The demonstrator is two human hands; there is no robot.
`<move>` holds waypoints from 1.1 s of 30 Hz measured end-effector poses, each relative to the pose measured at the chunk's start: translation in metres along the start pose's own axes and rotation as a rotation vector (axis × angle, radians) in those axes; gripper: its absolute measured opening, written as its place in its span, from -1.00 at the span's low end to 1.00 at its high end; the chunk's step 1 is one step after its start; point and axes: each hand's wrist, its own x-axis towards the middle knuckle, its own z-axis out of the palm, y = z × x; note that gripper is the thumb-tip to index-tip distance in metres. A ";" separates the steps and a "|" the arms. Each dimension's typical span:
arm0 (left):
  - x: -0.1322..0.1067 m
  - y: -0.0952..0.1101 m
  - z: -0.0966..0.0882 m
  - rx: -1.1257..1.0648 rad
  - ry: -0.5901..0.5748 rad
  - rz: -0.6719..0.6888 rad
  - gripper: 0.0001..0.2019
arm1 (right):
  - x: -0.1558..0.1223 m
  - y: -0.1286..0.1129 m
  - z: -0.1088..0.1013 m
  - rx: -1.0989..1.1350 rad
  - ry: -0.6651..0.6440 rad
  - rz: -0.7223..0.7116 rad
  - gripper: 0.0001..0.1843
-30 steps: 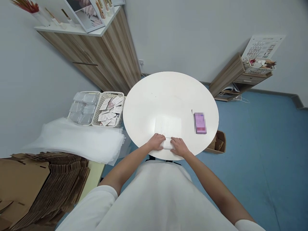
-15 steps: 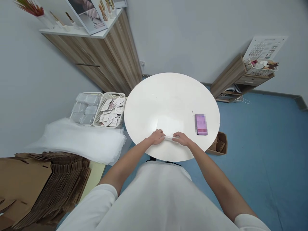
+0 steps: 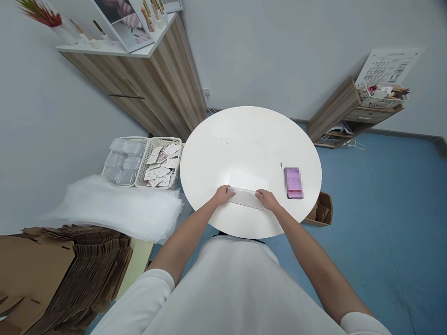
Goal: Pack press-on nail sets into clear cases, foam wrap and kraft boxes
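Observation:
A thin white sheet [image 3: 244,197] lies on the round white table [image 3: 209,139] near its front edge. The near part of it stands up as a folded strip, while a flat part stretches away behind. My left hand [image 3: 222,195] pinches the strip at its left end, thumb toward the middle. At the right end my right hand [image 3: 267,198] grips it the same way. Right of the hands lies a phone-like slab [image 3: 294,183] with a blurred purple face. A small dark mark or bit [image 3: 281,165] shows just above it.
Left of the table stand a basket of clear plastic boxes [image 3: 125,163] and a basket of printed cards [image 3: 162,163]. Nearer are a pile of white sheets [image 3: 118,204] and stacked flat cardboard [image 3: 98,270]. A cardboard box [image 3: 319,223] sits on the floor at right.
My hands have moved slightly apart and a little away from me. The narrow roll between them now shows as a wider raised strip of the sheet.

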 end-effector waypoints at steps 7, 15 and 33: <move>0.011 -0.007 0.010 0.117 0.116 -0.080 -0.75 | 0.005 0.011 0.007 -0.094 0.091 0.067 -0.71; 0.001 -0.005 0.011 0.180 0.195 -0.096 -0.73 | -0.006 0.026 0.015 -0.114 0.320 0.147 -0.61; -0.030 0.016 0.051 0.661 -0.043 0.558 -0.54 | -0.044 0.017 0.066 0.804 0.409 0.401 -0.16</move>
